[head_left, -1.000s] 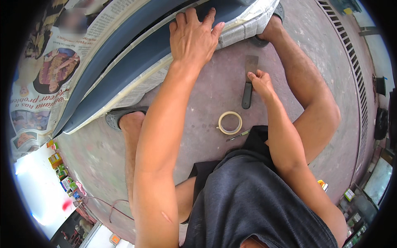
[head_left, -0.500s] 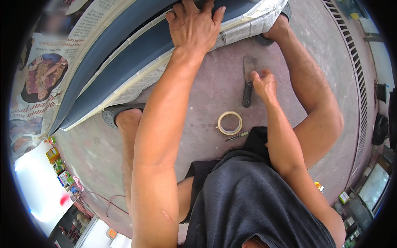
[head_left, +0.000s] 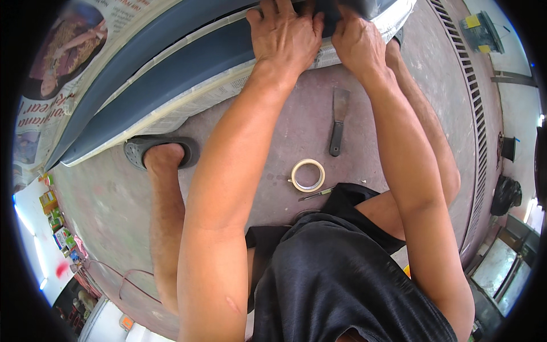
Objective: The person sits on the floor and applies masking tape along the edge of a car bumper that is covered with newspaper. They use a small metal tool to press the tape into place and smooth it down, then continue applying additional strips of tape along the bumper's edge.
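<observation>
A blue-grey curved body panel (head_left: 211, 56) with a dark gap along it crosses the top, its edges masked with tape and newspaper (head_left: 171, 114). Over this panel my left hand (head_left: 285, 43) lies with fingers spread, the fingertips cut off by the top edge. Close beside it, my right hand (head_left: 362, 48) is at the panel's lower edge with bent fingers. What its fingertips pinch is hidden near a dark blurred shape (head_left: 362, 5). On the floor between my legs are a scraper (head_left: 337, 125) with a black handle, a roll of masking tape (head_left: 294, 175) and a slim cutter knife (head_left: 315, 194).
My feet in grey clogs (head_left: 135, 151) stand either side of the tools. A slotted floor drain (head_left: 474, 97) runs along the right. A black bag (head_left: 506, 194) lies by the right wall. Coloured containers (head_left: 50, 199) and a thin hose (head_left: 122, 279) are at the left.
My right hand has moved up from beside the scraper to the panel, next to my left hand. The left hand stays on the panel. The view has shifted slightly.
</observation>
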A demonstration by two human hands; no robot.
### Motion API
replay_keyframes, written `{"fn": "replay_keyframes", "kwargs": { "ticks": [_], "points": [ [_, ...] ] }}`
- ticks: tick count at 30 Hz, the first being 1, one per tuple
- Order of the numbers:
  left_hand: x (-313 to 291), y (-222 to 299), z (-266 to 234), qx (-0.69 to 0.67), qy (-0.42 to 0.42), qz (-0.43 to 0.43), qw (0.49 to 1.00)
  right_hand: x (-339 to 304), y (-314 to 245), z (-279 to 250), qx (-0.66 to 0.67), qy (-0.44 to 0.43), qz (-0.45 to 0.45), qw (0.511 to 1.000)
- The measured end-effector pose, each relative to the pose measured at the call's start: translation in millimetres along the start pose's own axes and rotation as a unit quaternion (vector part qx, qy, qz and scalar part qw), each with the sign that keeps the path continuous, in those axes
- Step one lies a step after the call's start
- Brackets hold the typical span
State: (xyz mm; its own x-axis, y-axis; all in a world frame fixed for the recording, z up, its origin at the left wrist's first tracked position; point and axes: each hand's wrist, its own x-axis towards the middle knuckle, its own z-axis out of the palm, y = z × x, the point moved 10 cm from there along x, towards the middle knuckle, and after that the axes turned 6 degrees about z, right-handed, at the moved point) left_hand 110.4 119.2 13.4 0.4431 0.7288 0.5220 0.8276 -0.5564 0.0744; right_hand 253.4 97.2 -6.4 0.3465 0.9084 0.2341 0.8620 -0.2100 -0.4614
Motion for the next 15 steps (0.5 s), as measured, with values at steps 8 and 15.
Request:
{"fn": "replay_keyframes", "kwargs": {
  "ticks": [8, 15],
  "points": [
    [-5.5, -6.8, -1.5, -0.014, 0.036, -0.008, 0.999, 2.6, -18.4, -8.6, -0.022, 0.061, -0.064, 0.996],
    [-6.2, -5.6, -3.7, -0.021, 0.027, -0.007, 0.999, 6.4, -12.8, -6.2, -0.027, 0.053, -0.046, 0.997]
  ]
}}
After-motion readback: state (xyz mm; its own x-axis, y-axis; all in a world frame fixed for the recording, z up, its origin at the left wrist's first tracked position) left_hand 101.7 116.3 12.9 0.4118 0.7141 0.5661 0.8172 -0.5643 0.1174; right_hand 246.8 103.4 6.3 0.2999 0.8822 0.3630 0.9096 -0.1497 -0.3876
